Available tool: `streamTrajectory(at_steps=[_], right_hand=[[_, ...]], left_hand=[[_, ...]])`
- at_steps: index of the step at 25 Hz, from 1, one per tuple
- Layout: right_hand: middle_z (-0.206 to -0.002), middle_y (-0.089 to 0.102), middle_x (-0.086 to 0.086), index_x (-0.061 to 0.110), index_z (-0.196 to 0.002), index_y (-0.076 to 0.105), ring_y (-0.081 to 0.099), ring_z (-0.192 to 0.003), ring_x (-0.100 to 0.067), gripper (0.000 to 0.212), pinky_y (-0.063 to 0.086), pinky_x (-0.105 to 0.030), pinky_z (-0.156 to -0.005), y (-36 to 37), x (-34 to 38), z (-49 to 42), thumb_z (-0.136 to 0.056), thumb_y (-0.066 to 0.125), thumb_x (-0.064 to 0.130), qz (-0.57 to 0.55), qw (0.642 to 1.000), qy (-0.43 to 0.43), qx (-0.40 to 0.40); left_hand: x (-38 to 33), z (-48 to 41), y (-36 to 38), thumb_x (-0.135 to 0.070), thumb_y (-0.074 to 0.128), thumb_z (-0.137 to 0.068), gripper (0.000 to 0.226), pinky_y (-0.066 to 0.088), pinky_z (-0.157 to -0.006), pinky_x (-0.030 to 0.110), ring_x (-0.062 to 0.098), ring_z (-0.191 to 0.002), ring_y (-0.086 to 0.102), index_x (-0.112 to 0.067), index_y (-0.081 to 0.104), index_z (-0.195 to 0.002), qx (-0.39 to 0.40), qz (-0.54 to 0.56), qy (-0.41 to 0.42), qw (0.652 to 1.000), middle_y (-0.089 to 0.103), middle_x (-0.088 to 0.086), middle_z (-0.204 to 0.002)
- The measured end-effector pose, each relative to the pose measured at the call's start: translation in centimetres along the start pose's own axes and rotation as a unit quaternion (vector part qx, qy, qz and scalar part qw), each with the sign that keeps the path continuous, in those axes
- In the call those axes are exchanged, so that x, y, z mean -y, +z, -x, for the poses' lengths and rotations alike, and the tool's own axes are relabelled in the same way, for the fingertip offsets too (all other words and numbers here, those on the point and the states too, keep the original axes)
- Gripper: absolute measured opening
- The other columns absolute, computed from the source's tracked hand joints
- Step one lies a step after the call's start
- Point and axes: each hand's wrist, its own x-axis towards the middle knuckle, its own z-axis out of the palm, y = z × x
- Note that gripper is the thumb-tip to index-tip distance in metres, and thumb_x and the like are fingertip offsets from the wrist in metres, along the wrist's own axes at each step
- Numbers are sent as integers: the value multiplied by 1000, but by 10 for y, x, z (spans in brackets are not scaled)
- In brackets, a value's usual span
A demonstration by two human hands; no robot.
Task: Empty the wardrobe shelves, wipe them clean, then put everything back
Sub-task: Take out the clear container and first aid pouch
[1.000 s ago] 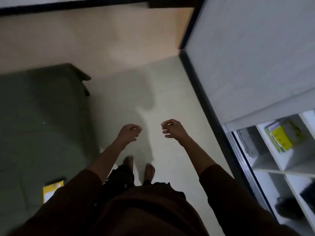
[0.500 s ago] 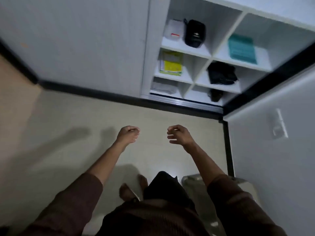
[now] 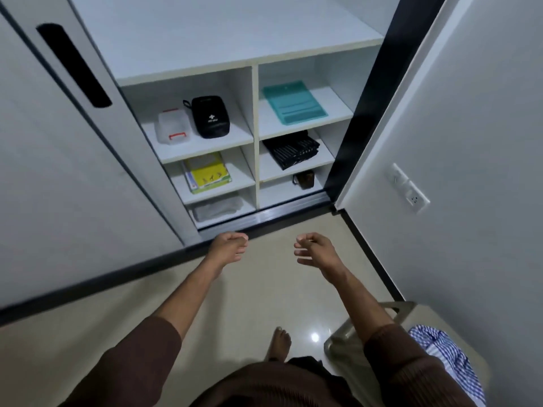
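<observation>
Both hands out front, empty: left hand (image 3: 227, 249) and right hand (image 3: 316, 250) with fingers loosely curled. At twelve o'clock stands the open white wardrobe (image 3: 255, 133), shelves full: black zipped first-aid pouch (image 3: 210, 116), teal plastic folder (image 3: 293, 102), yellow book (image 3: 207, 173).

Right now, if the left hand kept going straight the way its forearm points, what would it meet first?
Probably the folded white cloth in the wardrobe's lowest left compartment; the left hand holds nothing, and depth is unclear.

You have open floor (image 3: 264, 289) ahead to the wardrobe (image 3: 252, 113), with the sliding door (image 3: 73, 142) covering its left and a basket (image 3: 346, 345) at your right.
</observation>
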Motion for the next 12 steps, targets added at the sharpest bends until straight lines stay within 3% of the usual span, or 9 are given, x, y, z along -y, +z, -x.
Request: streamTrajectory(at_steps=[5,9,12], right_hand=[[-99,68,-13,4,-111,63,68,-89,-24,20,59,-37,-80,-28,55,-63,-98,61,20,6,999,-37,14],[-96,68,-12,7,-103,65,68,-88,-23,16,59,-36,-78,-21,87,-107,-98,62,22,16,998,-49,39],[-95,68,-10,8,-104,65,67,-84,-20,14,58,-35,-78,-1,106,-137,-98,61,20,13,997,-50,58]], left_hand=[[-59,-59,6,-17,64,-97,6,56,-83,31,21,-95,69,-21,69,-99,-35,11,10,999,73,7,-101],[-90,-90,-6,-16,65,-97,6,56,-90,35,19,-96,69,-22,69,-97,-63,41,25,997,73,7,-103],[-105,-117,-25,-16,63,-98,8,56,-83,31,19,-97,68,-21,69,-98,-78,46,28,995,72,6,-104]])
